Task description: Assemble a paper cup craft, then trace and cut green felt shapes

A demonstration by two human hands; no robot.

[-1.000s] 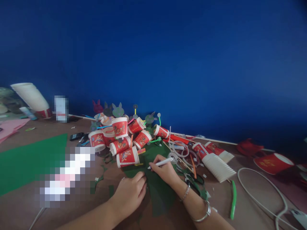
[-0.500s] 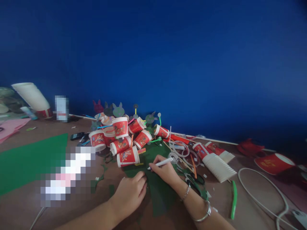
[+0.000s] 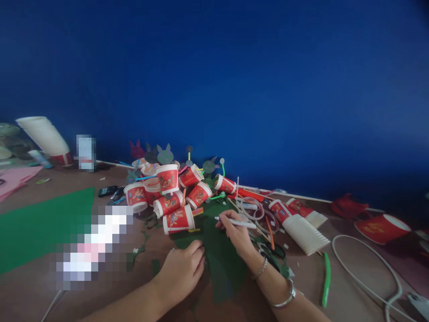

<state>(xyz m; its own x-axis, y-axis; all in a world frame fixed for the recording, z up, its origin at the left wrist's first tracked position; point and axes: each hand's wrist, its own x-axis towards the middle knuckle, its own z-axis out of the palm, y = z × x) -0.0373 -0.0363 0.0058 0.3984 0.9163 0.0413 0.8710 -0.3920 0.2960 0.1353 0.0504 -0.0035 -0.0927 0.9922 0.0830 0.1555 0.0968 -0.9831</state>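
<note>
My right hand (image 3: 236,232) grips a white pen (image 3: 239,222), its tip resting on a dark green felt sheet (image 3: 221,264) near the sheet's far part. My left hand (image 3: 182,268) lies on the near left edge of the same sheet, fingers curled down and pressing on it. Bracelets circle my right wrist. A pile of red paper cups (image 3: 170,197) with straws and felt cut-outs stands just beyond the sheet.
A large bright green sheet (image 3: 40,223) lies at the left, with a white cup stack (image 3: 43,136) behind it. To the right are a ribbed white cup stack (image 3: 304,232), clear tape rings (image 3: 253,208), a green stick (image 3: 326,279), a white cable (image 3: 368,277) and red cups (image 3: 382,228). A blue wall closes the back.
My right hand has moved farther up the green sheet and turned the pen, whose body now points right instead of up-right. My left hand has stayed put.
</note>
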